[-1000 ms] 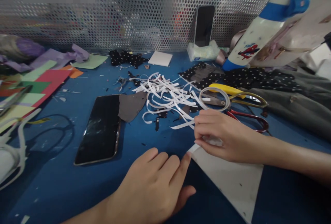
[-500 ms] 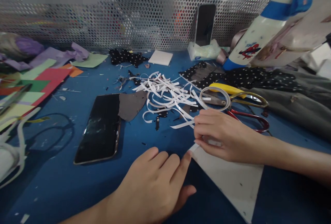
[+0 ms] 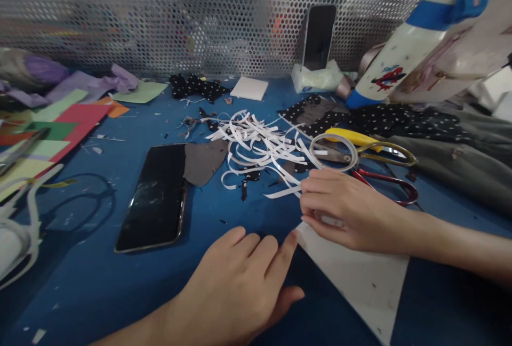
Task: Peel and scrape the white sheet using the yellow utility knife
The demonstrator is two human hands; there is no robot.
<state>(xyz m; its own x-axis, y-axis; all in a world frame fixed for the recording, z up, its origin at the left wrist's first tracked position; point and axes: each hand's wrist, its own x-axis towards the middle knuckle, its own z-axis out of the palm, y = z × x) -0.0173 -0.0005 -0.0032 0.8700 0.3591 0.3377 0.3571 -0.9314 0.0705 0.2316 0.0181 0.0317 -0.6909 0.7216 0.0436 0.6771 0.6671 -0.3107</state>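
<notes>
a flat off-white sheet with a pointed corner (image 3: 364, 282), of paper or thin card, is laid on the blue tabletop (image 3: 88, 292), partly covered by the right hand (image 3: 344, 207). the bare left hand (image 3: 236, 282) is not wrapped around anything; its index fingertip is set at the sheet's pointed corner, the other fingers loosely curled. the right hand is bent inward over the sheet; something pale is glimpsed beneath its fingers, but whether it is gripped cannot be told. the sheet is judged light, rather flexible and easily creased, best taken by its outer edges. on the white-and-blue bottle (image 3: 404, 58), a red-and-blue figure is printed; the lettering above it and on its cap cannot be read.
</notes>
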